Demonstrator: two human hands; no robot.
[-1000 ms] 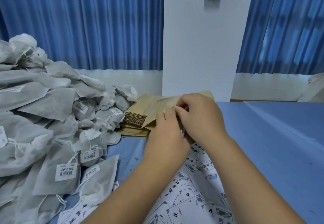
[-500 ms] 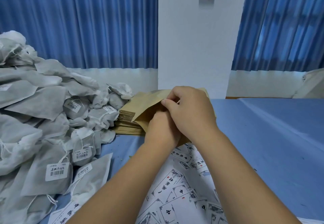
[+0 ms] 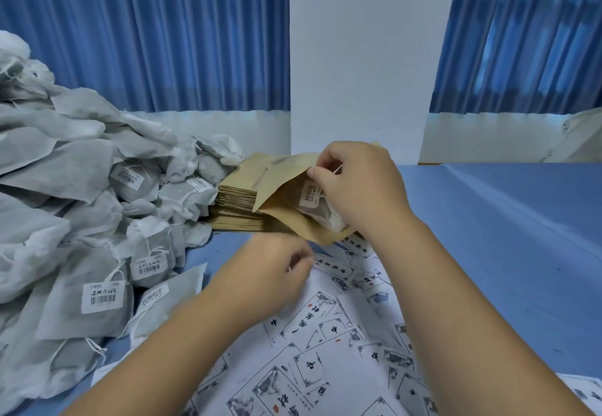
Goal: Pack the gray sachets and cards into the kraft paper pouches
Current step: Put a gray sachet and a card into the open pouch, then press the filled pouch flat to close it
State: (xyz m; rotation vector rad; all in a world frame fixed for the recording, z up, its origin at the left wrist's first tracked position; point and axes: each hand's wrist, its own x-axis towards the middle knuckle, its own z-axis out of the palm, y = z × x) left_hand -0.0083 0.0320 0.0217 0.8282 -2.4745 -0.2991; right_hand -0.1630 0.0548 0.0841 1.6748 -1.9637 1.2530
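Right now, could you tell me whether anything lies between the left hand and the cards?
Nothing visible does: the left hand is right over the spread cards, while the right hand pinches the pouch open.

The left hand (image 3: pixel 273 272), formerly pressed against the right hand (image 3: pixel 358 187) at the mouth of the kraft pouch (image 3: pixel 280 184), has drawn back, blurred, over the cards (image 3: pixel 325 318), leaving the mouth agape and a labelled gray sachet (image 3: pixel 321 212) exposed beneath the right hand.

Gray sachet (image 3: pixel 321 210) half in kraft pouch (image 3: pixel 286 181).
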